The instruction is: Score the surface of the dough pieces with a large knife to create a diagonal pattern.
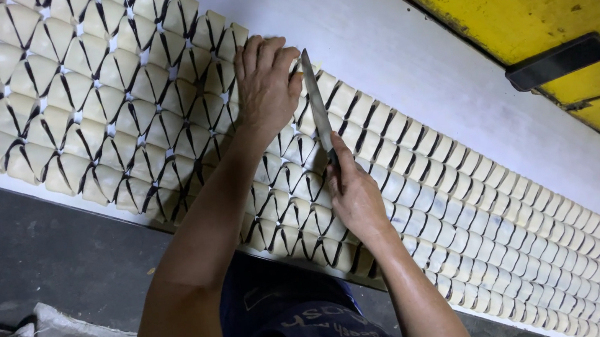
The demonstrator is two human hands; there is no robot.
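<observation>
1. A long white board [390, 33] carries rows of pale dough pieces [473, 192], cut and spread at one end, packed tight at the other.
2. The left hand [266, 84] lies flat, fingers together, on the cut pieces.
3. The right hand [356, 196] is clamped on a knife [317, 108], blade down between rows.

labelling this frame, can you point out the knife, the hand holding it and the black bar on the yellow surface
knife [317, 108], head view, middle of the blade
right hand [354, 196], head view, back of the hand gripping the handle
black bar [558, 60], head view, middle of its top face
</observation>
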